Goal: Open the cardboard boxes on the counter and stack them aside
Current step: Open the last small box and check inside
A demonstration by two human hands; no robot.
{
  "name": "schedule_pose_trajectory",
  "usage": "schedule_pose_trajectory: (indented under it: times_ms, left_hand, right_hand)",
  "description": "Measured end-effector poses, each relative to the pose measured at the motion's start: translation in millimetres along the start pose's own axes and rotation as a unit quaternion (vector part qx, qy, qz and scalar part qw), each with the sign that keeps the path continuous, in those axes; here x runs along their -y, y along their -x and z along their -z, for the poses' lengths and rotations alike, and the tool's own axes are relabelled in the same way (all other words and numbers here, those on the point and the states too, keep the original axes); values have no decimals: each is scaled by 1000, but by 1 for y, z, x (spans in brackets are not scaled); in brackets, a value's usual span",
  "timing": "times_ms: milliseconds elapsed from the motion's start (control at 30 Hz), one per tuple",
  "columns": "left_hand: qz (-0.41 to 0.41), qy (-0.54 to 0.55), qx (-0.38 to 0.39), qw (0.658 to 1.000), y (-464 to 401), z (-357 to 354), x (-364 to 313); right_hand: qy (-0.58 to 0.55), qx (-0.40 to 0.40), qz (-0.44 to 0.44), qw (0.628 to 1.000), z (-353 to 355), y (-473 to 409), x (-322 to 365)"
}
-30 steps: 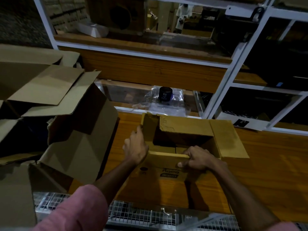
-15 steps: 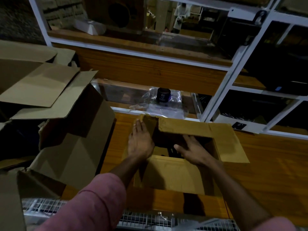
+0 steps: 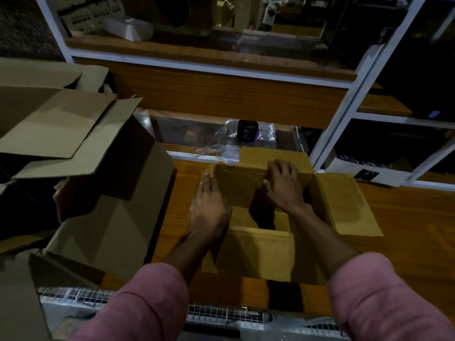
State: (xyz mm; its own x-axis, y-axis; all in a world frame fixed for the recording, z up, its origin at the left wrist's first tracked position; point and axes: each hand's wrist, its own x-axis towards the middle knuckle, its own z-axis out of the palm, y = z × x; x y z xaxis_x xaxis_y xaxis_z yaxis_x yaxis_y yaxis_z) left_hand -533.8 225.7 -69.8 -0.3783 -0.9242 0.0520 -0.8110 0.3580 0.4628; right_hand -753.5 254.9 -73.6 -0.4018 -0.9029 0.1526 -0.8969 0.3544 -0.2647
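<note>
A small cardboard box stands on the wooden counter in front of me with its top flaps spread open. My left hand lies flat on the box's left flap, fingers together and pointing away. My right hand reaches across the opening and presses on the far flap, fingers spread over its fold. The right flap lies folded outward on the counter. The inside of the box is dark.
A pile of larger opened cardboard boxes fills the left side, right up against the small box. A black jar on clear plastic sits behind it on a lower shelf. White-framed shelving rises at the right. A wire grille runs along the near edge.
Both hands let go of the near flap, which now hangs down at the front. The right hand moved forward to the far flap and the left hand flattened on the left flap.
</note>
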Motion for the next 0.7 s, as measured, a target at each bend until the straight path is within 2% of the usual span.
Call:
schedule_pose_trajectory:
  times_ms: [200,433,700]
  left_hand:
    - [12,14,-15,1000,4,-1,0]
    - [10,13,-30,999,3,-6,2]
    - [16,10,-42,999,4,-6,3]
  right_hand:
    - [-52,-47,-37,997,-11,-14,-1]
    - [-9,-42,-55,998,-15,-25,-5]
    - [-54,-62,-26,996,-16,-15,-6]
